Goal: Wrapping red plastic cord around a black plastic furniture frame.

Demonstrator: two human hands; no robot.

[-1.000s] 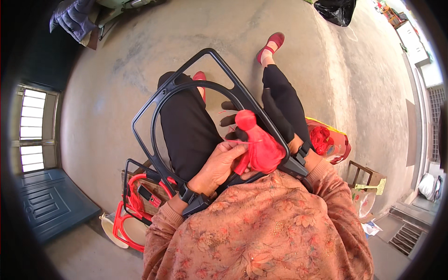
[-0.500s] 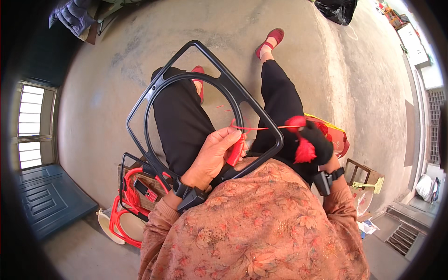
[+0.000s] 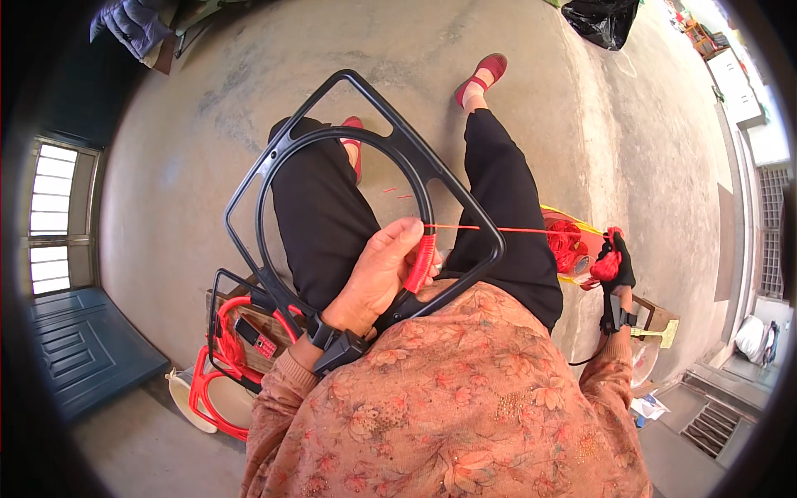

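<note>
The seated person's bare left hand (image 3: 386,261) is closed around the ring of a black, smooth, roughly four-sided frame (image 3: 420,170) held tilted over the lap, its round opening above the left thigh in black trousers (image 3: 320,224). The fingers pinch beside a tight red cord winding (image 3: 422,266) that covers a short stretch of that ring. From there a thin red cord (image 3: 515,229) runs straight and taut to the right hand (image 3: 621,264), which wears a black glove and grips a loose red bundle of cord (image 3: 607,267) well out to the person's right. That bundle hangs just beside a red bag with a yellow rim (image 3: 573,219), where I see more tangled red cord (image 3: 564,239). Over on the person's left lies a red-and-black keypad phone (image 3: 256,337), near a red frame (image 3: 199,390).
</note>
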